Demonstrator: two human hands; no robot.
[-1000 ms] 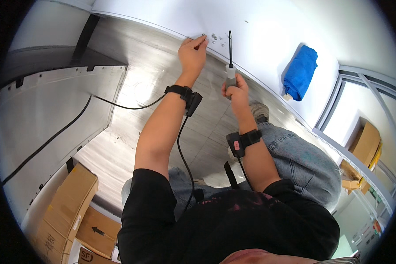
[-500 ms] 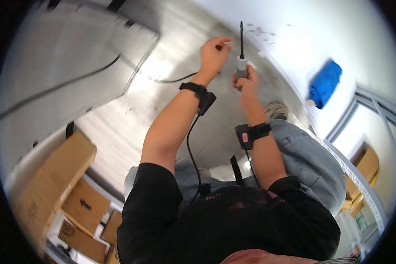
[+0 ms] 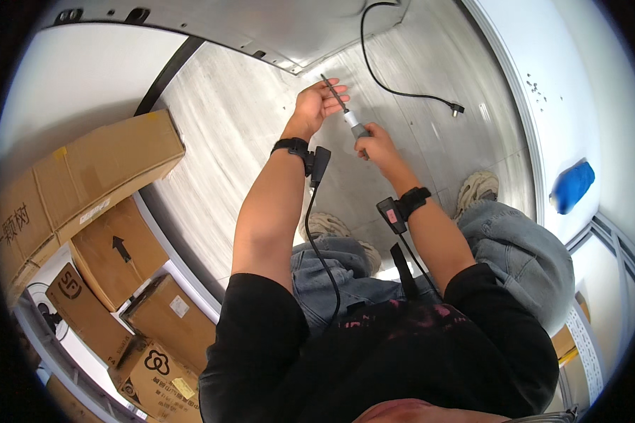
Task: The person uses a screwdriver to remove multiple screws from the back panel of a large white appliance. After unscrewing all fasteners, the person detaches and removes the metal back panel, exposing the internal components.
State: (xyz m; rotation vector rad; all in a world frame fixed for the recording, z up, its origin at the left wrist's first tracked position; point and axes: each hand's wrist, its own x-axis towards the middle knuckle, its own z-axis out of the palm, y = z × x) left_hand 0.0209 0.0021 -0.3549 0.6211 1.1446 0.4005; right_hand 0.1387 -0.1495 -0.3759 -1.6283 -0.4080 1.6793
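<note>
A screwdriver [image 3: 355, 124] with a grey handle, a pale collar and a long dark shaft is gripped in my right hand [image 3: 379, 146], its tip slanting up and to the left. Just left of it, my left hand [image 3: 317, 106] is turned partly palm up with its fingers stretched out and apart. The shaft crosses in front of those fingers; whether it touches them I cannot tell. Nothing shows in the left palm. Beyond both hands stands a large light-grey metal panel [image 3: 275, 35], its lower corner close above the screwdriver tip.
On the floor [image 3: 430, 141] lies a black cable [image 3: 395, 92] with a plug at its end. Cardboard boxes [image 3: 106, 169] are stacked at the left, several on a shelf. A blue bundle [image 3: 573, 187] lies at the right by a white wall. My shoes [image 3: 477, 194] rest on the floor.
My view has swung, bringing more of the panel's lower edge and the boxes into sight. The screwdriver has tilted from upright to leftward, and the left hand's curled fingers have opened out.
</note>
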